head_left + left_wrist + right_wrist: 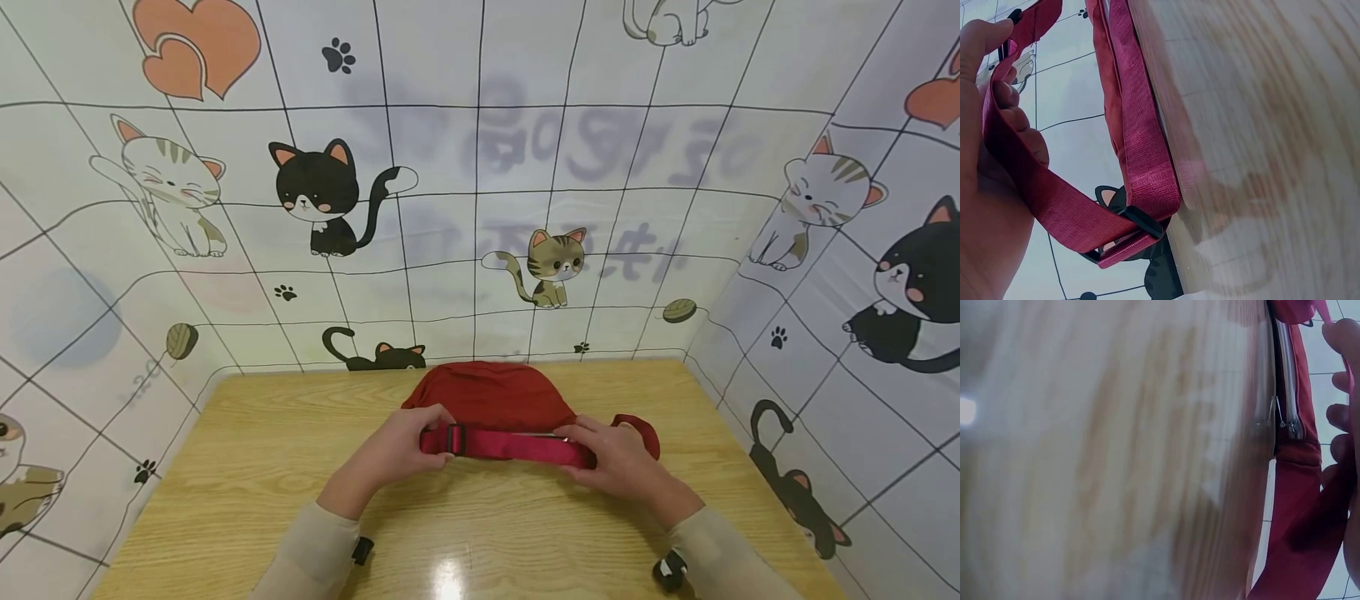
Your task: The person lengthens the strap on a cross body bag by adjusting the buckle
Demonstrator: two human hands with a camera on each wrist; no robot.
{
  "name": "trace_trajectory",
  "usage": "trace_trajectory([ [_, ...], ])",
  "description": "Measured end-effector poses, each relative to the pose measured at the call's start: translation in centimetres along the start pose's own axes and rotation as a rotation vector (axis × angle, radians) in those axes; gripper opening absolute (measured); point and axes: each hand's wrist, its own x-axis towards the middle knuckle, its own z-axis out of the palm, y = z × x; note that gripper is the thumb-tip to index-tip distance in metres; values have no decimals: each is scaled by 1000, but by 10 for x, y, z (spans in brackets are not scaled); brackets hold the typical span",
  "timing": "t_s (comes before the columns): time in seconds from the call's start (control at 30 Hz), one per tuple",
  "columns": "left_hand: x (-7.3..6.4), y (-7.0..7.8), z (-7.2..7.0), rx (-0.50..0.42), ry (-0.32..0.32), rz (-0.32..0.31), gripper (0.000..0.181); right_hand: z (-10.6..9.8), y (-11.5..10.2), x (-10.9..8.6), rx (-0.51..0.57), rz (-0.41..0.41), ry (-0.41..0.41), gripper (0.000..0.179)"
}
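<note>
A red waist bag [491, 396] lies on the wooden table with its rounded side toward the back wall. Across its near side runs a crimson webbing strap [510, 445], held between both hands. My left hand [401, 450] grips the strap's left part by a black slider [455, 439]; its thumb lies at that slider in the left wrist view, where a second black buckle [1141, 221] hangs in a loop below. My right hand [618, 458] pinches the strap's right part. Beside its curled fingers [1338, 417], the right wrist view shows the bag's zipper [1291, 381].
The light wooden table [262, 467] meets a cat-patterned cloth wall [442, 292] at the back and both sides. A strap loop [641, 433] bulges out past the right hand. Dark wrist-camera pieces [670, 571] sit at the sleeves.
</note>
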Motion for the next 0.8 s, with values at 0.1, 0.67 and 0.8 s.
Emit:
trace_trajectory([
  [0.1,0,0,1,-5,-4,0,41,-1,-4,1,43,38,-61,56],
  [0.67,1,2,6,-1,-5,52,43,11,-97,78,287,43,12,65],
  [0.8,2,5,6,-12,3,72,44,18,-111,91,258,75,-2,61],
])
